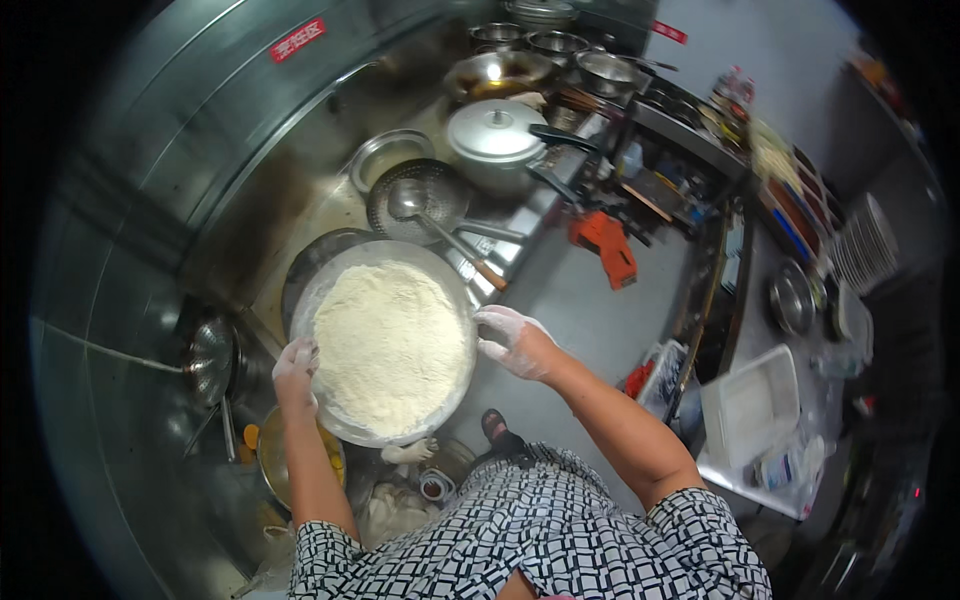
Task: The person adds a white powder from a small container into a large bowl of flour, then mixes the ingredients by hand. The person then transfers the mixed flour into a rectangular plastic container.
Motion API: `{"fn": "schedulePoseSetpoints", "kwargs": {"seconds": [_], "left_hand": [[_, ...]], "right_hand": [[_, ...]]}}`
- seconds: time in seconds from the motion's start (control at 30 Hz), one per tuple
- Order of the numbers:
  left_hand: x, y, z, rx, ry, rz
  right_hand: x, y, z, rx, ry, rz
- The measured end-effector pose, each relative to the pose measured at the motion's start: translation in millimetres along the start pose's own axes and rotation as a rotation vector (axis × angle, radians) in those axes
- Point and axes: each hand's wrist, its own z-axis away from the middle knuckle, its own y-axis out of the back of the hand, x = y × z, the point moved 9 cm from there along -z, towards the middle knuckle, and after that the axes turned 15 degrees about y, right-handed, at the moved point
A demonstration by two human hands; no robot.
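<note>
A wide round metal basin (pixel 301 304) holds a broad heap of pale yellow flour-like powder (pixel 394 345). My left hand (pixel 298 369), dusted white, grips the basin's left rim. On the opposite side my right hand (pixel 517 341), also floury, has its fingers at the right rim; the thumb and fingers look curled against the edge. Behind the basin lie a perforated strainer (pixel 386 187) and a ladle with a wooden handle (pixel 409 199). A dark wok (pixel 296 270) shows partly under the basin's far left side.
A lidded pressure cooker (pixel 496 131) and several metal bowls (pixel 609 73) stand along the stove. Strainers (pixel 210 356) hang at the left wall. A yellow-filled bowl (pixel 281 461) sits below my left forearm. On the right-hand table are a white plastic bin (pixel 752 405) and stacked plates (pixel 866 244).
</note>
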Motion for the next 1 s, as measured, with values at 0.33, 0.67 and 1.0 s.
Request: {"fn": "schedulePoseSetpoints", "kwargs": {"seconds": [0.33, 0.67, 1.0], "left_hand": [[-51.3, -150.0, 121.0, -0.236, 0.135, 0.284], [-54.0, -450.3, 296.8, -0.836, 0.068, -0.092], [-93.3, -680.4, 518.3, -1.378, 0.026, -0.297]], "right_hand": [[-22.3, 185.0, 318.6, 0.506, -0.589, 0.032], [-143.0, 236.2, 671.6, 1.148, -1.013, 0.267], [-336.5, 106.8, 891.2, 2.202, -1.206, 0.326]]}}
